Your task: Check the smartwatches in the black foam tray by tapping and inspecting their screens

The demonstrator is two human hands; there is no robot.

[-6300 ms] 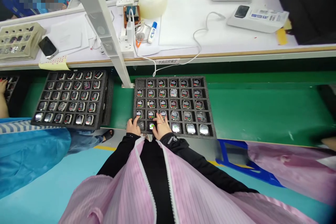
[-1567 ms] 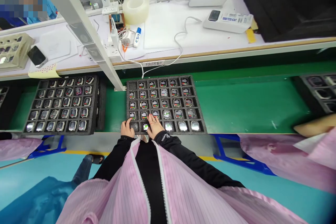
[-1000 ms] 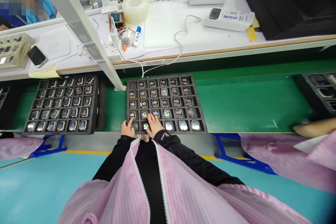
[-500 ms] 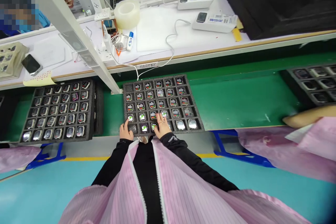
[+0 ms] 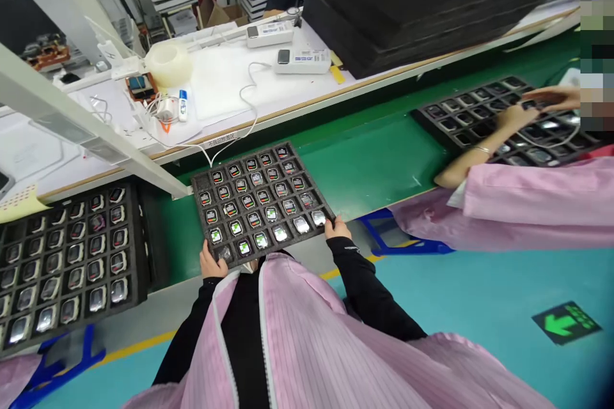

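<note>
In front of me a dark foam tray (image 5: 201,180) of smartwatches lies on the green bench, its near edge beside my body. My left hand (image 5: 213,262) grips the near left corner, fingers at the side and thumb over the rim. At the near right corner my right hand (image 5: 338,228) is closed on the tray's edge. Most cells hold a watch; one watch (image 5: 235,227) in the near rows shows a green and white screen, and those farther back have mostly dark screens with coloured marks. The far left cell holds no watch.
To the left stands another watch-filled tray (image 5: 86,255), stacked on more foam. On the right a co-worker's hands (image 5: 520,115) work over a third tray (image 5: 460,135). A slanted white post (image 5: 110,147) rises near my tray's left. Black foam sheets (image 5: 384,19) are piled on the shelf.
My hands have gone from the watches to the tray's near corners, the right hand moving outward. My view has turned right, bringing the co-worker's hands into sight.
</note>
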